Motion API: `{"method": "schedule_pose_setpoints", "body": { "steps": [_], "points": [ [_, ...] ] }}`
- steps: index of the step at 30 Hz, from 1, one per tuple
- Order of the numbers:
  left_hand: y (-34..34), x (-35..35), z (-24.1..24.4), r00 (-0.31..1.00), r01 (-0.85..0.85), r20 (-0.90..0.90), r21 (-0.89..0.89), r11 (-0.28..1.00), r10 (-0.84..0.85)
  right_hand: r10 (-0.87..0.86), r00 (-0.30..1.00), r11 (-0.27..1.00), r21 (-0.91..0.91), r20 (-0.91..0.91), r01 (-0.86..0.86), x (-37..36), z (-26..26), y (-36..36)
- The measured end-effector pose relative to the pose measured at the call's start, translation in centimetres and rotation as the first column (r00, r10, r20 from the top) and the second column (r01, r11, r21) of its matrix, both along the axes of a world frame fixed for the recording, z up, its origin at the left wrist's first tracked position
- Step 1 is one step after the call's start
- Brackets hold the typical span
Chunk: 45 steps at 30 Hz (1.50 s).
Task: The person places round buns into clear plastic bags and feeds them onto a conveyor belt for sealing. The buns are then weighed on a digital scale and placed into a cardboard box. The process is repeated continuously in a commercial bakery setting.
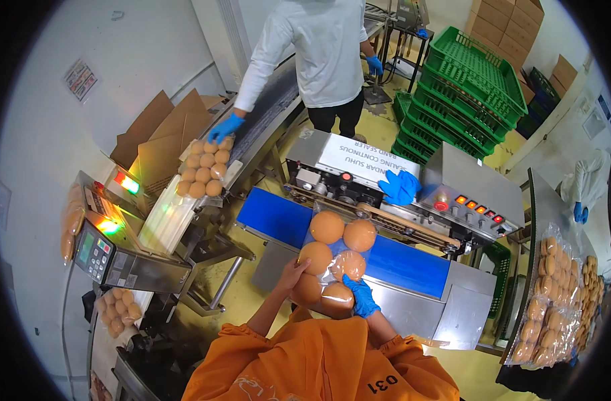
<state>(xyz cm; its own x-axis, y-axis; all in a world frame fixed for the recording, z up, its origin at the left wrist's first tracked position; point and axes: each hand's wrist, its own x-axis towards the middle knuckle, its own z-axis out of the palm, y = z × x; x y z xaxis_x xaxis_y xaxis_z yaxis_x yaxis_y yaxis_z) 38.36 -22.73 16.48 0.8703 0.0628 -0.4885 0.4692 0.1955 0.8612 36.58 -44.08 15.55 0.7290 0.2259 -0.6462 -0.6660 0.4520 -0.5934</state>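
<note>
A clear plastic bag of several round brown buns (318, 258) lies partly over the blue conveyor belt (408, 263), its top end against the band sealer (355, 188). My bare left hand (291, 276) grips the bag's left edge beside the middle buns. On the right, my right hand (361, 296) wears a blue glove and holds the bag's lower right side. The lowest buns hang over the near edge of the belt, close to my orange garment. My palms and some fingers are hidden by the bag.
Another person (330, 55) reaches a gloved hand to a bun pack (205, 168) on the left conveyor. A blue glove (400, 187) lies on the sealer. Green crates (461, 95) are stacked behind. Bagged buns (548, 306) cover a right-hand table. A machine with a keypad (92, 250) stands left.
</note>
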Motion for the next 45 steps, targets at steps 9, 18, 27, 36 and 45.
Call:
{"method": "schedule_pose_setpoints", "body": {
  "steps": [9, 18, 27, 36, 45],
  "points": [
    [4.8, 0.5, -0.2, 0.997, -0.048, 0.045, -0.175, 0.983, 0.057, 0.003, 0.999, 1.000, 0.004, -0.045, -0.003, 1.1, 2.2, 5.5],
    [8.7, -0.5, 0.2, 0.991, -0.120, 0.034, -0.165, 0.979, 0.128, 0.042, 0.999, 0.997, -0.069, -0.026, -0.044, 1.9, 3.8, 9.8],
    [14.5, -3.9, -2.7, 0.985, -0.152, 0.079, -0.054, 0.987, 0.156, 0.184, 0.983, 0.981, -0.060, -0.006, -0.184, 1.2, 2.8, 14.7],
    [21.9, -14.6, 3.5, 0.986, -0.165, -0.006, -0.012, 0.986, 0.165, 0.773, 0.561, 0.631, -0.273, 0.295, -0.726, 0.1, -1.8, 20.2],
    [25.1, -33.9, 6.7, 0.159, -0.987, 0.252, 0.011, 0.162, 0.955, 0.825, 0.565, 0.557, -0.149, -0.011, -0.817, -1.3, 0.6, 25.7]
  ]
}}
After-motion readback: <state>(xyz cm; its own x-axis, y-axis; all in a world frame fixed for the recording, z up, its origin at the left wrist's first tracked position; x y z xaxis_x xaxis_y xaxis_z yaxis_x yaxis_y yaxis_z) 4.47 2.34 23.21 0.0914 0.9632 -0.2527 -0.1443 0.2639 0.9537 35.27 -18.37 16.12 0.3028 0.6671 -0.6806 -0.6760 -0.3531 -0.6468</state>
